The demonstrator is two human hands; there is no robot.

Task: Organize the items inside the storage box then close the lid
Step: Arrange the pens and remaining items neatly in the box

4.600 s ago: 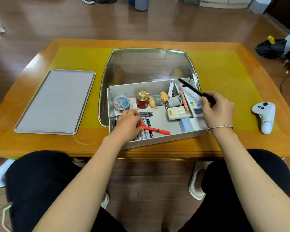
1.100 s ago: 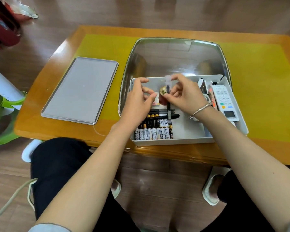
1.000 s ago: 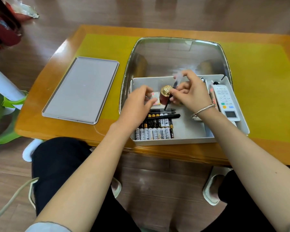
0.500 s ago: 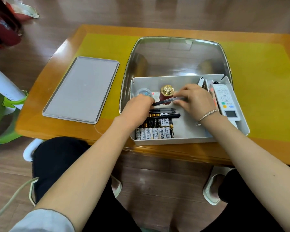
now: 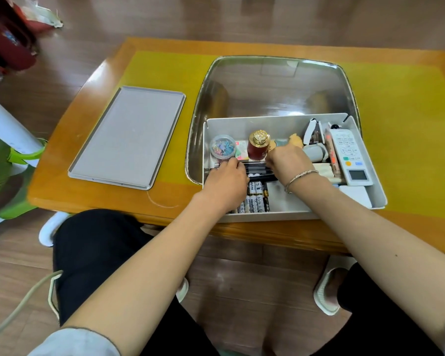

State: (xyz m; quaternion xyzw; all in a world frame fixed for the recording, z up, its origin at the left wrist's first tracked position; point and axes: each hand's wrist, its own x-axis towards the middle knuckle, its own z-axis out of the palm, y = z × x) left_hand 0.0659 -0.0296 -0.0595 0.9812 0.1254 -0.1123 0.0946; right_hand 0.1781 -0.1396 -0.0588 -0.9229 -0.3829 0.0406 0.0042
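Bright, even daylight; wide-angle bend at the edges.

Soft light from above and ahead, faint shadows only. Broad pale glare on the glass inset (image 5: 272, 91) at the table (image 5: 88, 191) middle, weaker sheen along the table's near edge and on the floor. Sharp at centre; smeared and bowed toward left corners, red clutter (image 5: 8, 39) blurred.

A home living room: low wooden coffee table (image 5: 93, 176) with a yellow top, wood-plank floor (image 5: 242, 278), slippers (image 5: 326, 291) on the seated person's feet, household odds like a remote (image 5: 350, 155) and batteries (image 5: 256, 199)
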